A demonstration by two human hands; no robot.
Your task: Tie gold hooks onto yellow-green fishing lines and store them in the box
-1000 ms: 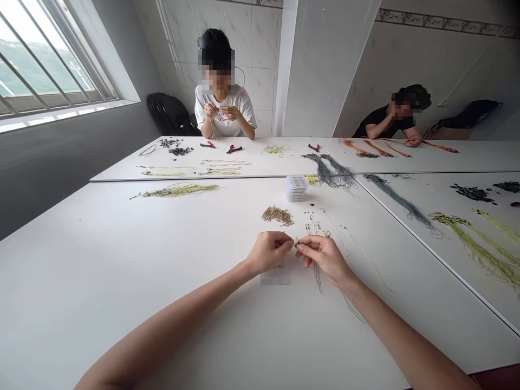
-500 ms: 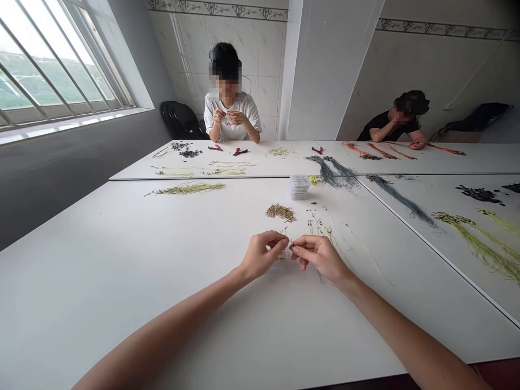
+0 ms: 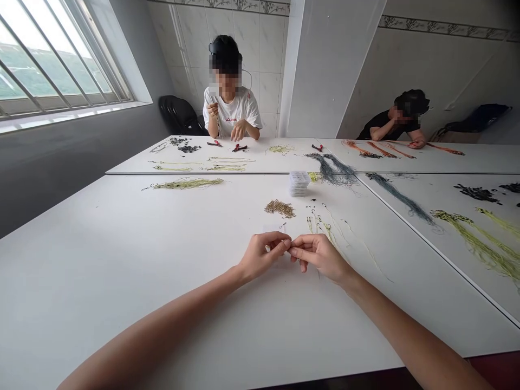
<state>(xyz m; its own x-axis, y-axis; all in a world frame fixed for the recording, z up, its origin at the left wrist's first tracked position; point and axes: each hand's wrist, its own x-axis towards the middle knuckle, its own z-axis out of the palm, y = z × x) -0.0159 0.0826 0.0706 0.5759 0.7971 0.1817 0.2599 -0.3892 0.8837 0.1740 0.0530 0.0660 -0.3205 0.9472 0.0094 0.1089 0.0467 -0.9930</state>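
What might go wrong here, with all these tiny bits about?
The left grip and right grip meet at their tips; anything tiny pinched there is too hidden to see, and might slip. The loose pile of gold-brown pieces just beyond them could scatter if knocked. The pale yellow threads beyond the right grip lie close together, so may tangle if brushed.

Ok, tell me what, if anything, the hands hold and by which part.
Cannot be told: the left hand and right hand meet in a pinch, and anything between them is hidden or too small to make out.
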